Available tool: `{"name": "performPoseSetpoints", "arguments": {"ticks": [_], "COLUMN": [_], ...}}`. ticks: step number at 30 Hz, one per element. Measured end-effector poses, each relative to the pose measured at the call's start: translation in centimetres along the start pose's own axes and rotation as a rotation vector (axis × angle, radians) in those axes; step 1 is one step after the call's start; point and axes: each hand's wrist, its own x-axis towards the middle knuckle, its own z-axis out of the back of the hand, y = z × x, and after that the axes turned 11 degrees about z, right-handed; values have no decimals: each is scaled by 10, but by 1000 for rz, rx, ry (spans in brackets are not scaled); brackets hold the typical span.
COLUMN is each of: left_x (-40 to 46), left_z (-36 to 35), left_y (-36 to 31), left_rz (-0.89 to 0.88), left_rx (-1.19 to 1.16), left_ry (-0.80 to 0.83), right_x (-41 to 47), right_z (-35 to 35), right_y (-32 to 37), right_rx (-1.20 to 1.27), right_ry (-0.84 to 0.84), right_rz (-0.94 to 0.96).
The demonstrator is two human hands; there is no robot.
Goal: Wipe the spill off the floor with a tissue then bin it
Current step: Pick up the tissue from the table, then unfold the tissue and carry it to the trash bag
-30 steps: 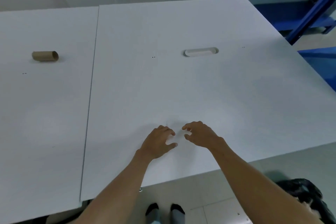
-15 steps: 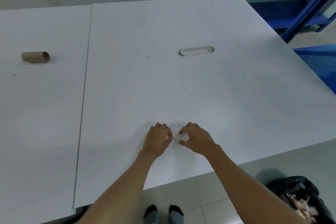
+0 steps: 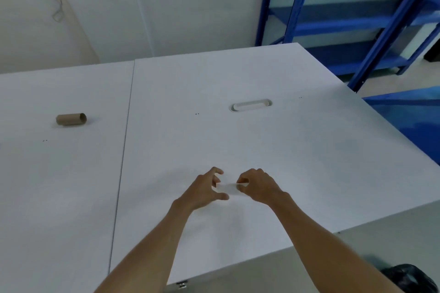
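Observation:
A small white tissue (image 3: 226,188) is stretched between my two hands just above the white table (image 3: 297,162). My left hand (image 3: 204,190) pinches its left end, fingers curled and thumb below. My right hand (image 3: 258,185) pinches the right end between thumb and forefinger. The tissue is pale against the tabletop and its edges are hard to make out. A bin with a black bag (image 3: 409,277) stands on the floor at the bottom right, partly behind my right forearm. No spill shows in this view.
An empty brown cardboard roll (image 3: 71,119) lies on the left tabletop. An oval cable slot (image 3: 250,105) sits in the middle of the right tabletop. Blue metal shelving (image 3: 357,21) stands behind the table on the right. A thin cable (image 3: 57,5) hangs on the wall.
My hands have lifted slightly off the table and moved apart, with the tissue now drawn out between them. The camera has tilted up, showing the wall and more shelving.

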Motion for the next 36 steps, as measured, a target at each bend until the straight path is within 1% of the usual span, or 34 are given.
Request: {"name": "performPoseSetpoints", "arguments": {"ticks": [3, 7, 11, 13, 16, 20, 24, 30, 36], "left_x": [-6, -14, -26, -32, -46, -60, -69, -74, -76], "left_z": [13, 32, 58, 70, 84, 97, 97, 77, 28], "left_y": [-31, -76, -126, -148, -184, -232, -266, -307, -339], "left_rz": [-51, -106, -165, -206, -281, -352, -430, -520, -563], "left_rx": [-7, -84, -237, -295, -353, -383, -387, -403, -407], "left_ry": [-48, -117, -144, -151, -162, -170, -167, -63, 133], "right_x": [-2, -11, -24, -29, -39, -56, -79, -124, -198], "right_z": [37, 90, 146, 167, 199, 243, 271, 292, 290], "right_y": [13, 24, 35, 38, 46, 55, 53, 44, 30], "right_rx": [16, 72, 178, 236, 306, 382, 460, 484, 500], "right_ry": [-35, -95, -143, -197, -287, -415, -499, -613, -741], "right_rz": [27, 68, 78, 71, 113, 151, 164, 76, -55]}}
